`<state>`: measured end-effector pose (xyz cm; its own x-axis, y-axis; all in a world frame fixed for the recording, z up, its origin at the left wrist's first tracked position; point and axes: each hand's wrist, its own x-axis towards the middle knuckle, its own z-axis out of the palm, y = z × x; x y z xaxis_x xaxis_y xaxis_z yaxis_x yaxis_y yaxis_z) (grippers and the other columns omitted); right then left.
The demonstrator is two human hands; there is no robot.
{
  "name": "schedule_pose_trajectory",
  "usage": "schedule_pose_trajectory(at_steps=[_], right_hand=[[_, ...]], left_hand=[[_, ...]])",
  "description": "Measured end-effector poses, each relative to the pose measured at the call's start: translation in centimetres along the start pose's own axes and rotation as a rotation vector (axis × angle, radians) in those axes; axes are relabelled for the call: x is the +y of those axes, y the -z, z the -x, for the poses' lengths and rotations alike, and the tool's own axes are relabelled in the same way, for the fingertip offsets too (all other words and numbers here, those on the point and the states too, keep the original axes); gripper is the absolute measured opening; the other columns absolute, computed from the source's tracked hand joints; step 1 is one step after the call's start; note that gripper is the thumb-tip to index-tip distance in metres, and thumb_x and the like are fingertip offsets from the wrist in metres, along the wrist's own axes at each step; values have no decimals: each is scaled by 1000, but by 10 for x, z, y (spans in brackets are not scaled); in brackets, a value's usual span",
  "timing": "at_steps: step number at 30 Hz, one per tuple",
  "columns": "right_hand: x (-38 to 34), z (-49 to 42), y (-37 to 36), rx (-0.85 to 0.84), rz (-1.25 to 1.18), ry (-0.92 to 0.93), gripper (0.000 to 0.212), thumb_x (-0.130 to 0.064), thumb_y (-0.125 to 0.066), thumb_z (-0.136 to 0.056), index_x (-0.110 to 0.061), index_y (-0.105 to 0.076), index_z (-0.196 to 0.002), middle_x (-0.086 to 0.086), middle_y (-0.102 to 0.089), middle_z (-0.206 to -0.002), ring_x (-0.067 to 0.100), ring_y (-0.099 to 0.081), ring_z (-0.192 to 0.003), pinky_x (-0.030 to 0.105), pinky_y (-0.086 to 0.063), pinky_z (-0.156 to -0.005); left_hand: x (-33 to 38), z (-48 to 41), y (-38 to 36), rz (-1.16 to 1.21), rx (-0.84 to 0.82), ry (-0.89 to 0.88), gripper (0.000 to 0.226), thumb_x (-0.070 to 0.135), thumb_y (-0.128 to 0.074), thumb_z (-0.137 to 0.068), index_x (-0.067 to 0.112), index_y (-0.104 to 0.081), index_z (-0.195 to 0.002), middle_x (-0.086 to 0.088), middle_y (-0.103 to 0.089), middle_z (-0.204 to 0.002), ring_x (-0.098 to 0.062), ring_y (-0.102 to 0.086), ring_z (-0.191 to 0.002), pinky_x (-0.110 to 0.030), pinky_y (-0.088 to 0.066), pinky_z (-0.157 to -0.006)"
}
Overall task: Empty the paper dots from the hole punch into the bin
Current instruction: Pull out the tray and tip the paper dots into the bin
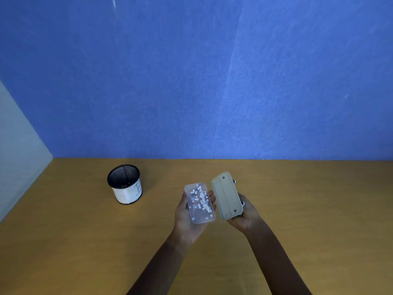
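Note:
My left hand (pixel 184 218) cradles a clear plastic tray (pixel 194 216), open side up, with several white paper dots (pixel 203 200) lying in it. My right hand (pixel 246 216) grips the pale grey hole punch (pixel 226 195), turned so its flat underside faces me, just to the right of the tray and apart from it. Both are held above the wooden desk (pixel 297 199). The bin (pixel 125 184), a small black mesh cup with a white paper label around it, stands on the desk well to the left of my hands.
A blue felt partition (pixel 212 81) rises along the back edge of the desk. A pale panel (pixel 19 150) closes off the left side, near the bin.

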<state>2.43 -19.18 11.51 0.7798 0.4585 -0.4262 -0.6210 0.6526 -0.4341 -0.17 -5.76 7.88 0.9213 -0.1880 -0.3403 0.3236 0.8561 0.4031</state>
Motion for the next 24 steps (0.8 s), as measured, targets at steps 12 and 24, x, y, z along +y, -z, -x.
schedule_pose_trajectory(at_steps=[12, 24], right_hand=[[-2, -32, 33, 559, 737, 244, 27, -15, -41, -99, -1, -60, -86, 10, -55, -68, 20, -50, -57, 31, -42, -58], [14, -57, 77, 751, 1276, 366, 30, -10, -44, -96, 7, -57, -117, 25, -62, -119, 36, -57, -108, 25, -32, -72]], left_hand=[[14, 2, 15, 29, 112, 4, 51, 43, -28, -96, 4, -60, -105, -14, -73, -82, -24, -69, -78, -33, -50, -77], [20, 5, 15, -5, 94, 16, 49, 40, -27, -97, 4, -60, -106, -16, -76, -85, -26, -63, -92, -34, -45, -83]])
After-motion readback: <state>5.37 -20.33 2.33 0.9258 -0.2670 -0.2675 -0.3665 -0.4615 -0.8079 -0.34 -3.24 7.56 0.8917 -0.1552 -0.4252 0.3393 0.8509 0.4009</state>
